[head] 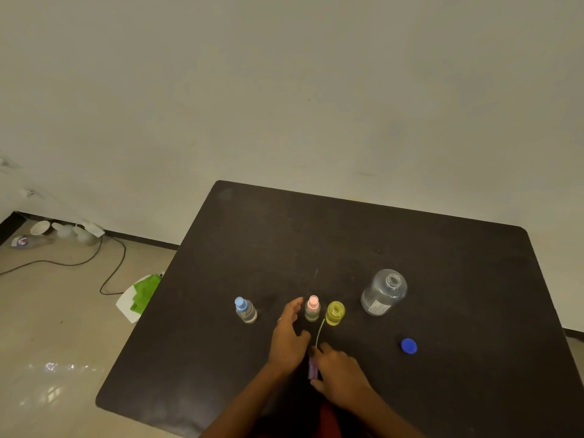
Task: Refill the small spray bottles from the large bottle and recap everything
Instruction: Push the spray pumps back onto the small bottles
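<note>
Table (pixel 442 254) dark, against pale wall (pixel 284 90); left hand (pixel 289 338) fingers apart, right hand (pixel 339 371) fingers clamped on purple sprayer (pixel 313 371).

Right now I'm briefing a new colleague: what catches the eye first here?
The two hands at the table's near edge: the right hand grips a purple spray head with its thin tube pointing up. Just beyond stands an uncapped yellow bottle, and farther right the open large bottle.

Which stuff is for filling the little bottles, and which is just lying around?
For the job: big bottle, blue cap, blue-top bottle, pink-top bottle, yellow bottle, purple sprayer top.

Lying about: green cloth, cable, cups.
</note>
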